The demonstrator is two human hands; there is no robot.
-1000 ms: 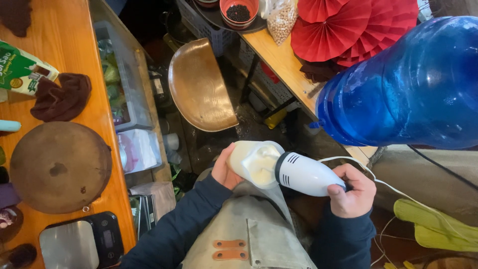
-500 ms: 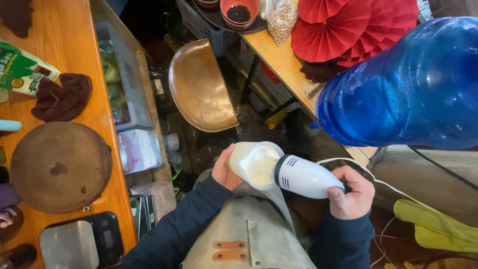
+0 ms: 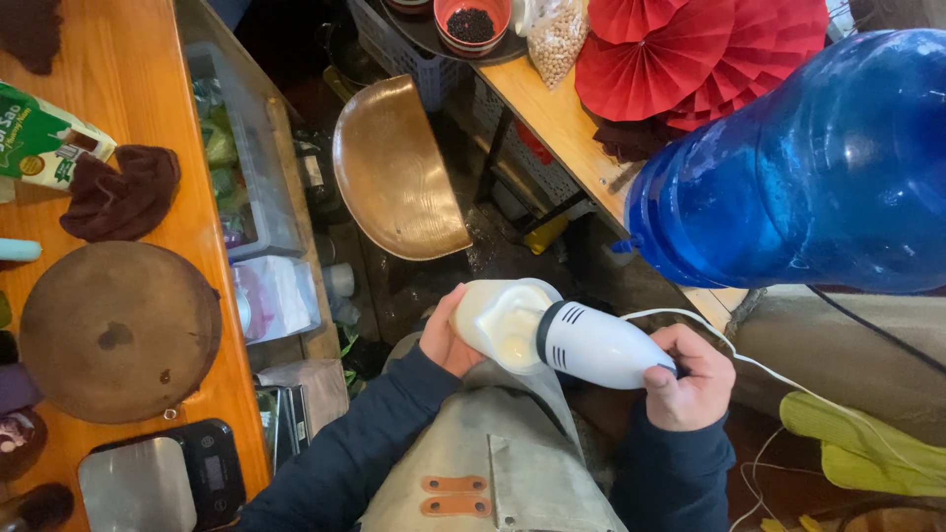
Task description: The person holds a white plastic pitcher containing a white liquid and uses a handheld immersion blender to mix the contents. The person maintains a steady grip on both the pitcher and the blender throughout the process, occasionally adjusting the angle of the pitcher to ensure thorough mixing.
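Note:
My left hand (image 3: 445,337) grips the side of a pale plastic container (image 3: 498,317) with cream-coloured liquid in it, held low over my lap above a beige apron (image 3: 503,463). My right hand (image 3: 690,379) is closed around the rear of a white electric hand mixer (image 3: 591,345), whose front end goes into the container. The mixer's white cord (image 3: 749,369) trails off to the right. Its beaters are hidden inside the container.
A big blue water jug (image 3: 818,167) stands at the right. A wooden stool (image 3: 394,167) is ahead on the floor. The wooden counter (image 3: 138,89) at left carries a round board (image 3: 118,330), brown cloth (image 3: 123,192), carton (image 3: 44,138) and scale (image 3: 163,478). Red paper fans (image 3: 709,49) lie on a far table.
The mixer and container have shifted very slightly; both hands keep the same hold.

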